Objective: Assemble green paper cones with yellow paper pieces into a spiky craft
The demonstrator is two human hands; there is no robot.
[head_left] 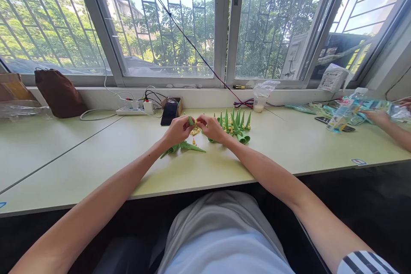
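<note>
My left hand (179, 129) is closed on a green plastic cone (191, 120), held just above the table. Against it my right hand (210, 127) pinches a small yellow piece (197, 123), mostly covered by the fingertips. Below the hands lie small yellow pieces (195, 131), and one yellow piece (194, 141) stands apart from them. Loose green cones (189, 147) rest near my left wrist. Beyond my right hand, several green cones with yellow parts (236, 122) stand upright in a group, with a few lying on their sides in front.
A phone (169, 114) leans on a small box behind my hands, beside a power strip (135, 111). A brown bag (60, 94) stands at the left. On the right are a plastic cup (258, 102), a bottle (345, 111), another phone (348, 128) and a co-worker's hand (377, 117).
</note>
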